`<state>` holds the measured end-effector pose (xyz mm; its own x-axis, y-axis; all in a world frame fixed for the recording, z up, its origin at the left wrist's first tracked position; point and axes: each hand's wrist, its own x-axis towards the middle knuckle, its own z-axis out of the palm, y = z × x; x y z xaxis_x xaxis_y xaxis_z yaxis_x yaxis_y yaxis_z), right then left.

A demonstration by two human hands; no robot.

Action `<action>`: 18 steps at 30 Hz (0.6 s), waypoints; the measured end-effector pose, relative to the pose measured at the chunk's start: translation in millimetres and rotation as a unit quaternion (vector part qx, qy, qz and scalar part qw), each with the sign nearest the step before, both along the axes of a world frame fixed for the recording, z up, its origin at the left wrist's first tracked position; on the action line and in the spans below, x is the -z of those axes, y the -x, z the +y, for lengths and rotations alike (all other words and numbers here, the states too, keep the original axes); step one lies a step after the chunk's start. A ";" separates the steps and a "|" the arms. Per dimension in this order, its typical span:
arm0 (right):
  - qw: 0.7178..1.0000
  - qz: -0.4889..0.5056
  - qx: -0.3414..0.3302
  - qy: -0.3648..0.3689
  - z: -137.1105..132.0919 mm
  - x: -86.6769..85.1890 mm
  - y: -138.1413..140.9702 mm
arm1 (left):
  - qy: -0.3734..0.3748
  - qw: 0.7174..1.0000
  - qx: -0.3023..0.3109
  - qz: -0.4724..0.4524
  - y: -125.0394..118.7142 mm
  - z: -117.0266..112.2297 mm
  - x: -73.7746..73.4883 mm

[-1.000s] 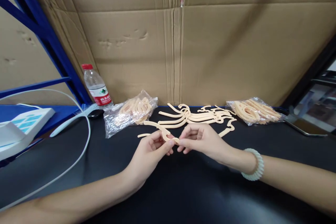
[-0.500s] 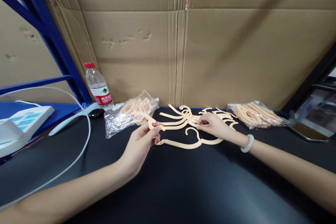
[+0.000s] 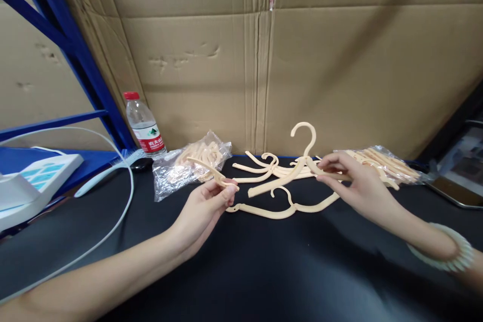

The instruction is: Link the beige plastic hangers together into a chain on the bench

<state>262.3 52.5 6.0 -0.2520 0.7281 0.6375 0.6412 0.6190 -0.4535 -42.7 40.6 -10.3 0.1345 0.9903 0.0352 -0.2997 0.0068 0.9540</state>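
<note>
Above the smooth black table (image 3: 260, 271), the left hand (image 3: 202, 214) pinches a slim, curved beige plastic piece (image 3: 206, 165); the right hand (image 3: 356, 186) grips one arm of a beige plastic clothes hanger (image 3: 290, 176), hook upward. A second beige plastic hanger (image 3: 277, 213) lies on the table, between the hands and just below the held one.

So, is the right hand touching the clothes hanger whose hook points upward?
Touching: the head view shows the right hand gripping that clothes hanger by one side.

Hanger (image 3: 298, 167) — pale beige; tabletop (image 3: 249, 271) — black; red bottle cap (image 3: 131, 95); blue frame (image 3: 80, 66)
</note>
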 end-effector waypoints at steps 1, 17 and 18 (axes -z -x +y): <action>1.000 0.008 0.006 -0.001 -4.7 3.8 -1.1 | 0.008 1.000 0.018 -0.005 -0.4 -0.4 1.7; 0.996 0.005 -0.024 -0.092 -22.6 28.8 -6.1 | 0.055 0.991 0.117 -0.040 -5.6 -5.5 -0.3; 0.995 0.003 -0.029 -0.094 -22.5 29.6 -6.3 | 0.053 0.990 0.124 -0.040 -5.9 -6.6 -2.1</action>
<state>268.6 30.0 -23.5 -0.2861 0.5797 0.7630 0.5999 0.7293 -0.3291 -36.8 34.0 -8.2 0.3752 0.9258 -0.0459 -0.3513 0.1879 0.9172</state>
